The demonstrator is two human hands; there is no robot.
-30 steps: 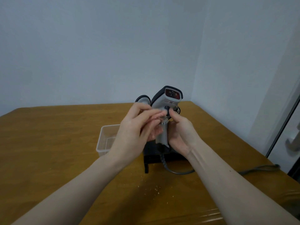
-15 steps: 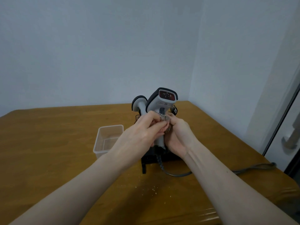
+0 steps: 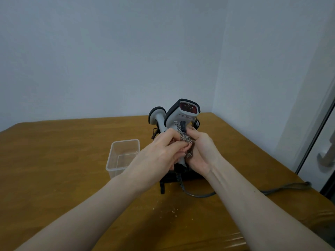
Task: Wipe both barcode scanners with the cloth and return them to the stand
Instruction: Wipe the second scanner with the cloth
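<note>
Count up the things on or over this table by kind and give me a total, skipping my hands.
Barcode scanners: 2, held scanner and second scanner
Checked cloth: 1
Black stand: 1
Clear plastic container: 1
Total: 5

scanner [image 3: 181, 115]: smooth grey and black plastic, glossy red window
cloth [image 3: 184, 137]: woven checked fabric
box [image 3: 116, 160]: clear plastic
surface [image 3: 63, 160]: wood, slight sheen
cable [image 3: 199, 194]: matt grey rubbery sheath
</note>
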